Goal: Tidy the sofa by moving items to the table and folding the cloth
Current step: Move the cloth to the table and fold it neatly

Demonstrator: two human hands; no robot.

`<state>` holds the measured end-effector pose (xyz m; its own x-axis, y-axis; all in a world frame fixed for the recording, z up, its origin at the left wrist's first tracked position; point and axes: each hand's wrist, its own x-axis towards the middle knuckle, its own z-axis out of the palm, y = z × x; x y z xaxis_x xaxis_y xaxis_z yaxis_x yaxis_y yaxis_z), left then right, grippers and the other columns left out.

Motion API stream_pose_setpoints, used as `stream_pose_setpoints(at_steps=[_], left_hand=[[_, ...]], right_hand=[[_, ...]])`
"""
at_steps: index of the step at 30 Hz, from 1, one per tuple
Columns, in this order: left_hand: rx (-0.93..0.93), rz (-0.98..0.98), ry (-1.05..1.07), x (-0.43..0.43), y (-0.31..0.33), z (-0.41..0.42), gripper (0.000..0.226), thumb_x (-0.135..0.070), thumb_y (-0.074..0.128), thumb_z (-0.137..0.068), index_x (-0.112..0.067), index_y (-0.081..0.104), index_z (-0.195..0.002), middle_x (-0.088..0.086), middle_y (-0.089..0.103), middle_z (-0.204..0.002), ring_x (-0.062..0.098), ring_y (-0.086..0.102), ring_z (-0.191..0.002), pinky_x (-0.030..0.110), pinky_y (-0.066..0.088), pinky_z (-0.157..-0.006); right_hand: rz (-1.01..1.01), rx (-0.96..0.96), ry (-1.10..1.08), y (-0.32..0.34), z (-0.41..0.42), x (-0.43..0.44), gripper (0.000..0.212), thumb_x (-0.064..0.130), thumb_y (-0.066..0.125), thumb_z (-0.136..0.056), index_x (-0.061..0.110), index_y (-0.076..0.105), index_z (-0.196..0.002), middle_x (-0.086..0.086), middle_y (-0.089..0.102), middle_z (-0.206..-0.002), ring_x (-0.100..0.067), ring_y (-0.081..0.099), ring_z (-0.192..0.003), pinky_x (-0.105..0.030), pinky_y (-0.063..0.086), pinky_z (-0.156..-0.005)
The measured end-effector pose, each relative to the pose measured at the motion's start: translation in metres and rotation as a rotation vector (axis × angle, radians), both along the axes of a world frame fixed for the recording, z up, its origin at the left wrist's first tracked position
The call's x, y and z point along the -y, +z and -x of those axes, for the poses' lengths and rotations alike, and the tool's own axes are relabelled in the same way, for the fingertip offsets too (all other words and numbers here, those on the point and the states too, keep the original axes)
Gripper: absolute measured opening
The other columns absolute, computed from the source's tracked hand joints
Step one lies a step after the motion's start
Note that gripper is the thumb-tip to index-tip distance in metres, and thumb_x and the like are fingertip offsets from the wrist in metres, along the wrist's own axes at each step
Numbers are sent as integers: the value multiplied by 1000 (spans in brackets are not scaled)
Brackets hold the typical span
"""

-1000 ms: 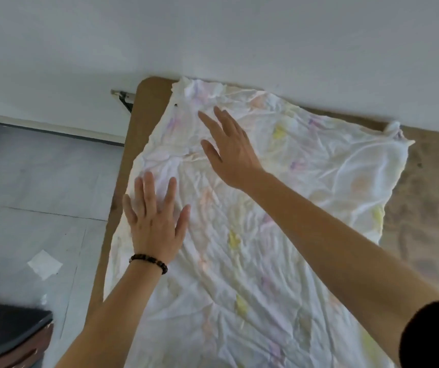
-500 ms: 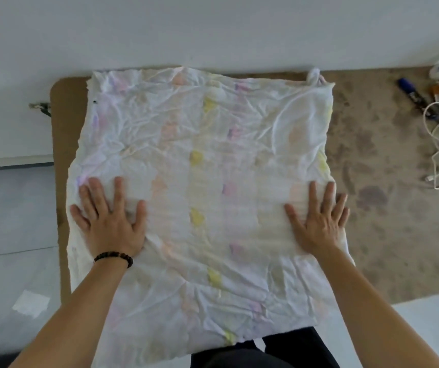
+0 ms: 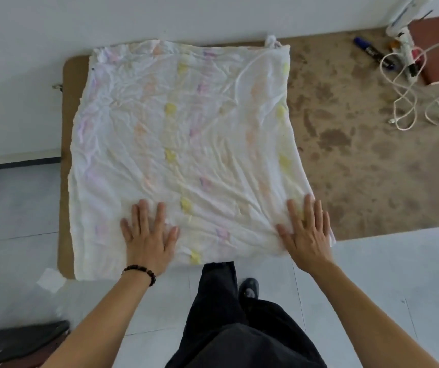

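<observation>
Now, left hand (image 3: 148, 243): flat, fingers spread, pressing cloth (image 3: 186, 144) at near edge.
Right hand (image 3: 306, 232): flat too, on near right corner.
Lie: cloth stretches away from both hands.

1. Table (image 3: 359, 155): left part hid under cloth (image 3: 186, 142), w/ only a thin strip showing along its left side. Right end cut off by the frame edge.
2. Left hand (image 3: 148, 240) & right hand (image 3: 306, 235) lie palm-down on the cloth, so palms + the cloth beneath can't be seen. Both forearms run off the bottom edge.
3. White plastic thing (image 3: 409, 11), top right: cut off by top edge, can't tell what it is.
4. Reddish-brown box (image 3: 438, 49): right side cut off.
5. Marker (image 3: 372, 53): label too small to read. Small bits beside it, under the cable (image 3: 404, 102), too small to tell.
6. Shoe (image 3: 249, 288): partly hid behind trouser leg (image 3: 218, 288).
7. Dark object (image 3: 14, 343), bottom left: cut off by left + bottom edges, blurred.
</observation>
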<state>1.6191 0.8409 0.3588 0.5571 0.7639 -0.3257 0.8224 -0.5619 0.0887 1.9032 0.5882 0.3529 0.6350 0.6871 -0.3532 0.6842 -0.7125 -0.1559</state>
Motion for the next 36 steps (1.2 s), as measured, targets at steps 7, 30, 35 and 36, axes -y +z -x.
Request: stream_pose_setpoints(at_steps=[7, 30, 35, 36], left_hand=[[1, 11, 195, 55, 8, 54, 69, -61, 13, -95, -26, 17, -154, 20, 6, -161, 36, 4, -149, 55, 8, -119], [947, 845, 900, 50, -49, 152, 38, -27, 79, -78, -18, 67, -113, -1, 72, -115, 16, 67, -109, 38, 55, -91], [940, 936, 1068, 104, -39, 198, 54, -38, 77, -80, -8, 63, -123, 3, 72, -116, 18, 69, -100, 28, 57, -68], [947, 976, 1089, 112, -34, 208, 52, -37, 76, -81, -9, 63, -123, 4, 71, -117, 20, 69, -103, 28, 57, -66]], right_hand=[[-275, -93, -424, 2, 14, 55, 92, 71, 35, -91, 16, 2, -157, -14, -3, -165, -28, -1, -153, -51, 9, -123], [-626, -853, -925, -67, 135, 96, 45, 33, 78, -84, 12, 63, -121, 5, 72, -106, -17, 70, -100, -36, 55, -83], [-710, -928, -1138, -38, 189, 112, 39, 37, 70, -90, 9, 56, -113, 0, 64, -104, -20, 67, -96, -38, 58, -81], [-707, -943, -1173, -28, 196, 114, 40, 37, 69, -91, 8, 55, -114, -2, 63, -105, -20, 66, -97, -38, 57, -83]])
